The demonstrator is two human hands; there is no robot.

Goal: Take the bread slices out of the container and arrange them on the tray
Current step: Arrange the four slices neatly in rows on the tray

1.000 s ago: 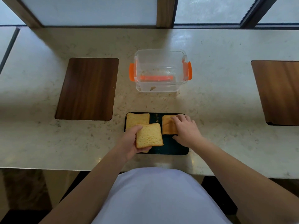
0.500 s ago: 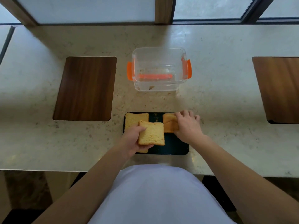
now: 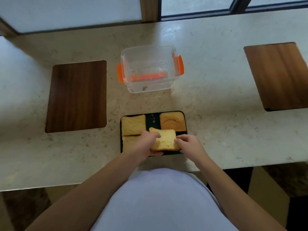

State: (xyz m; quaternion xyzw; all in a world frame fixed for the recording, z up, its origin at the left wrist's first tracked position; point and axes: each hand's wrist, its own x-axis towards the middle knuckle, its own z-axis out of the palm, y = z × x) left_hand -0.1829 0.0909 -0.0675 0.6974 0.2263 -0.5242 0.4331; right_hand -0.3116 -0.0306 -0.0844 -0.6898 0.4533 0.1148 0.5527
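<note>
The left hand (image 3: 146, 144) is gripping a bread slice (image 3: 165, 140) low over the near right part of the dark tray (image 3: 121, 147), and the right hand (image 3: 188, 144) is touching its edge with fingers curled. I think it is best lowering it flat into the empty corner, not overlapping the three slices already lying there. Farther back on the bench (image 3: 208, 105), the clear box (image 3: 150, 69) is holding only crumbs

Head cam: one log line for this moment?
phase: placing | left hand: holds tan bread slice | right hand: touching slice | black rectangular tray: three slices down | clear plastic container: empty
</note>
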